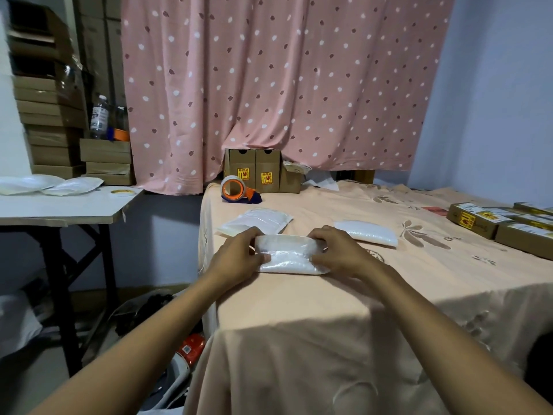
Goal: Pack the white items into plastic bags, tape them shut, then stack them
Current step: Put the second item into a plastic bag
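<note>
Fingers of left hand (239,255) and right hand (338,251) pinching opposite ends of bagged white item (288,254), pressed flat on bed (329,301), folding flap; tape dispenser (236,190) well behind.

Left hand (239,256) and right hand (338,250) grip a bagged white item (288,255) on the bed (329,301)

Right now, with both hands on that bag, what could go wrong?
The tape dispenser sits far back, so one hand must let go and the folded bag may spring open. The bag lies near the table's left edge, so a nudge might slide it off.
</note>
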